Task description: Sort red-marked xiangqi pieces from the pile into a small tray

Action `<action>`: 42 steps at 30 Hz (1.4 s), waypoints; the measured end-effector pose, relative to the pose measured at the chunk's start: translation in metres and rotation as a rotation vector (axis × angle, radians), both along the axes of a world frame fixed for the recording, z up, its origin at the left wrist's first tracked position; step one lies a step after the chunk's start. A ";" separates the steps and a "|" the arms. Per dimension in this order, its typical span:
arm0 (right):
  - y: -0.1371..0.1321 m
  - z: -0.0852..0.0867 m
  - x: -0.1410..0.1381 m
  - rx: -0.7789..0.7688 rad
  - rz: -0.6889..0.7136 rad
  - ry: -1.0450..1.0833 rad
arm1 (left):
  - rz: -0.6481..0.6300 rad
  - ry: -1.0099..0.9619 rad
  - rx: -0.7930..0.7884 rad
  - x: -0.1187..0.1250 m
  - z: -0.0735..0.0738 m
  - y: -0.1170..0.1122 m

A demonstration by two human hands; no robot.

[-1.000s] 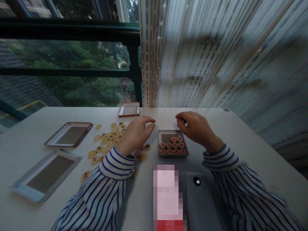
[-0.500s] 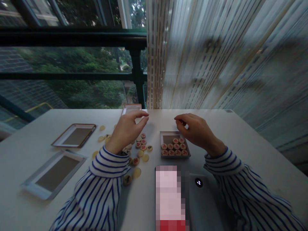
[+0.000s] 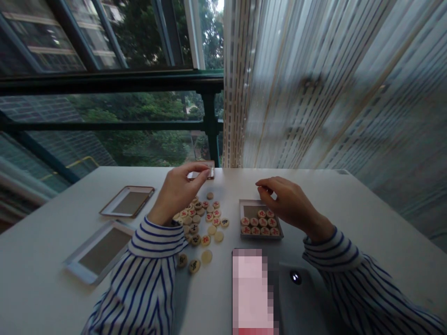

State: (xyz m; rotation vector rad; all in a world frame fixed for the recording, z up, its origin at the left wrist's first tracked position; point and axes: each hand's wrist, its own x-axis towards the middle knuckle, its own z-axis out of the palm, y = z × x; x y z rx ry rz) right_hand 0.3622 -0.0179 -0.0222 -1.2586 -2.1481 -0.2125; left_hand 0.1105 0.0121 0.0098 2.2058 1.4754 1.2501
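Note:
My left hand [image 3: 179, 188] hovers over a loose pile of round Chinese chess pieces [image 3: 197, 218], some face up with red or black characters, others blank side up. Its thumb and index finger meet in a pinch; whatever is between them I cannot make out. Above the right side of a small open box [image 3: 240, 218], my right hand [image 3: 288, 202] has curled fingers with the thumb close to the index finger. Anything in that grip is hidden. Inside the box, red-marked Chinese chess pieces [image 3: 255, 231] lie in rows, and the grey bottom shows at the upper left.
Two open trays or lids [image 3: 127, 201] [image 3: 99, 251] lie on the white table [image 3: 314, 186] at the left, and another [image 3: 209, 165] at the far edge. In front are a phone with a blurred screen [image 3: 251, 288] and a grey device [image 3: 300, 302]. Curtain and railing stand behind.
The left thumb and index finger have come together from a small gap. The right hand keeps nearly the same pose by the box. The view has tilted up and turned slightly left.

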 end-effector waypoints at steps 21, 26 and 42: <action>0.008 -0.020 -0.005 -0.055 0.021 -0.068 | -0.125 0.305 -0.143 -0.054 -0.005 0.012; 0.008 -0.022 -0.006 -0.056 0.055 -0.087 | -0.192 0.421 -0.212 -0.048 -0.008 0.011; 0.010 -0.019 -0.035 -0.118 0.144 -0.134 | -0.283 0.814 -0.353 -0.018 -0.040 0.014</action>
